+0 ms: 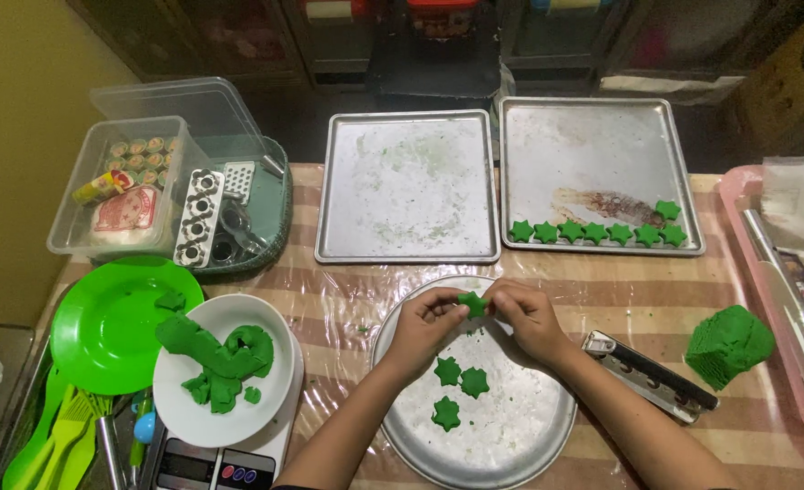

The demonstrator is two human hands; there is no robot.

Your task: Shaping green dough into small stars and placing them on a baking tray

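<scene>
- Clear plastic box point(125, 186), far left rear: lid leaning behind it, small round items and a packet inside.
- Green basket point(270, 227), just beside the box: holds metal cutters and moulds.
- Green plate point(102, 327), left front: one scrap of green dough on it.
- White bowl point(193, 399), touching the green plate's edge and standing on a kitchen scale point(229, 463): filled with green dough offcuts point(225, 354).
- Left hand point(424, 322), over the round metal tray point(529, 436): fingertips pinching one side of a green dough star point(472, 303).
- Right hand point(531, 318): fingertips pinching the other side of the same star, both hands pressed close together.
- Three green dough stars point(461, 386): lying flat on the round tray, below the hands.
- Square baking sheet point(408, 186), rear centre: bare metal with smears.
- Second baking sheet point(597, 172), just beside it on the right: row of green stars point(597, 231) along its near edge, one more above the row's right end.
- Long metal tool point(651, 377), right of the round tray: lying at a slant.
- Green dough block point(730, 345), far right.
</scene>
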